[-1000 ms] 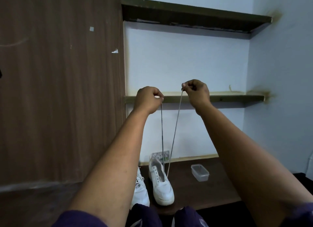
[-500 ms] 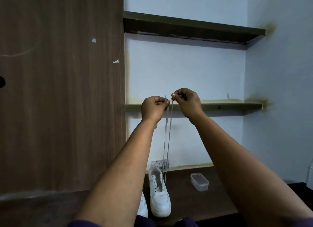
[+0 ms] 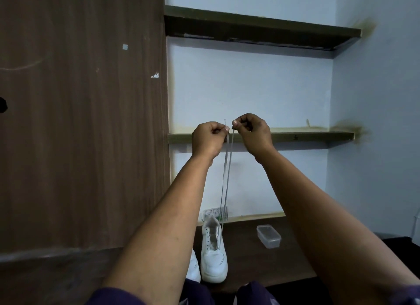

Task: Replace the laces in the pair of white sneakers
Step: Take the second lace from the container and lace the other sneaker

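Pinching one lace point(image 3: 225, 179) end each, I see my left hand point(image 3: 208, 138) and right hand point(image 3: 252, 131) raised close together, fingers curled tight. Both strands drop into the near white sneaker point(image 3: 213, 259) on the dark table point(image 3: 250, 259); second sneaker point(image 3: 194, 268) just left, plastic container point(image 3: 268, 236) right.

No text, label, brand or number can be read on anything here.

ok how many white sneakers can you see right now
2. One sneaker stands on the dark table, lace running up to the hands; the second sneaker sits left of it, mostly hidden behind the left forearm.
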Available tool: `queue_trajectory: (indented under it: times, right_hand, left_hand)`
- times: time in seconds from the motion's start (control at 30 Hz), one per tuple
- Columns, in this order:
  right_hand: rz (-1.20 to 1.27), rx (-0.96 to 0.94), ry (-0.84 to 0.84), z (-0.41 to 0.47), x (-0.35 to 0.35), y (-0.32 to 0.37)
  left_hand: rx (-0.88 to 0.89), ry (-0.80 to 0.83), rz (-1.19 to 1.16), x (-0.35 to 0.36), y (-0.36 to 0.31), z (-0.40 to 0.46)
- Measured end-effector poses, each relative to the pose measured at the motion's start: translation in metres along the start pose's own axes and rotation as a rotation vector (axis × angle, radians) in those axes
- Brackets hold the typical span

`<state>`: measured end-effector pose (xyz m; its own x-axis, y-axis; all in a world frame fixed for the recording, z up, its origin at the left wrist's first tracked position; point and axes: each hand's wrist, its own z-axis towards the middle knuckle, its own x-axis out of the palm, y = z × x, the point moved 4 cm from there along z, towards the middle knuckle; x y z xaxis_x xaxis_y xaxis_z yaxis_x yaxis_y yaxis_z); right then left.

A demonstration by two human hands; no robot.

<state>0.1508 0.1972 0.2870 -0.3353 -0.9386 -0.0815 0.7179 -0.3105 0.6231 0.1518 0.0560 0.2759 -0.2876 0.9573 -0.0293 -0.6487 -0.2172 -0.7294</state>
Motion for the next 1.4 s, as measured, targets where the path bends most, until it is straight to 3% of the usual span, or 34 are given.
queue_trajectory:
  times: [0.17, 0.4, 0.53, 0.63, 0.8, 0.87, 0.93, 1.0, 1.1, 1.27, 1.4]
  right_hand:
    - [-0.054, 0.144, 0.051, -0.006, 0.005, -0.037]
    - [-0.492, 0.394, 0.438, -0.049, 0.038, -0.158]
    - [-0.619, 0.444, 0.275, -0.072, 0.048, -0.219]
    - [-0.526, 0.486, 0.201, -0.089, 0.066, -0.241]
    - [0.069, 0.708, 0.477, -0.132, 0.112, -0.252]
    - [0.011, 0.692, 0.476, -0.137, 0.113, -0.271]
    - [-0.215, 0.672, 0.512, -0.141, 0.107, -0.296]
    - [-0.424, 0.645, 0.578, -0.152, 0.1, -0.316]
    - [-0.546, 0.568, 0.695, -0.172, 0.108, -0.331]
    - [-0.703, 0.459, 0.727, -0.187, 0.134, -0.335]
    - [-0.827, 0.417, 0.773, -0.189, 0.141, -0.336]
  left_hand:
    - [-0.024, 0.06, 0.063, -0.001, 0.021, -0.003]
    - [-0.318, 0.206, 0.16, 0.004, 0.137, -0.037]
    - [-0.51, 0.266, 0.152, 0.006, 0.202, -0.06]
    - [-0.628, 0.261, 0.049, 0.014, 0.238, -0.074]
    - [-0.588, 0.161, 0.066, 0.022, 0.27, -0.078]
    - [-0.581, 0.184, 0.148, 0.02, 0.288, -0.077]
    - [-0.668, 0.199, 0.253, 0.013, 0.316, -0.083]
    - [-0.722, 0.255, 0.438, 0.007, 0.343, -0.092]
    - [-0.712, 0.385, 0.754, 0.011, 0.357, -0.108]
    - [-0.658, 0.385, 0.863, 0.027, 0.363, -0.123]
    - [-0.698, 0.319, 0.725, 0.017, 0.369, -0.123]
